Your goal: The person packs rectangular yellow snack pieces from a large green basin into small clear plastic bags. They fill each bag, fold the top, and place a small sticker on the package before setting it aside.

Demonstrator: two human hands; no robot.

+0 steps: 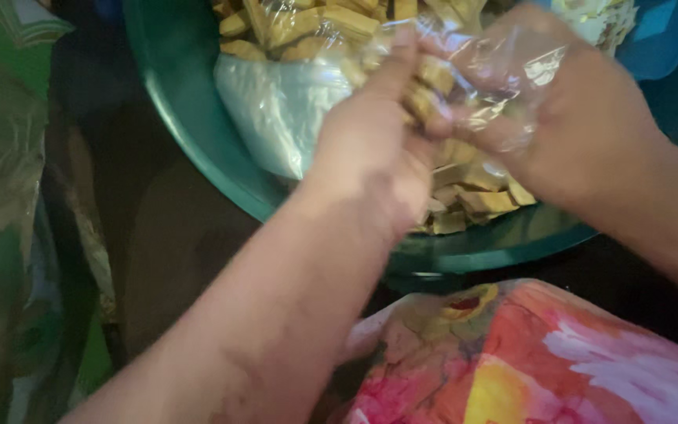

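Note:
A large green basin holds several tan rectangular snack pieces, some loose and some under clear plastic. My left hand reaches into the basin and pinches the mouth of a small clear plastic bag filled with the tan pieces. My right hand grips the same bag from the right, its fingers wrapped in the plastic. Both hands meet above the middle of the basin. A whitish plastic sheet lies over the basin's left side.
A colourful flowered cloth covers my lap at the bottom. Green and clear plastic packaging is piled on the left. A blue container sits at the top right. Dark floor lies between the basin and the pile.

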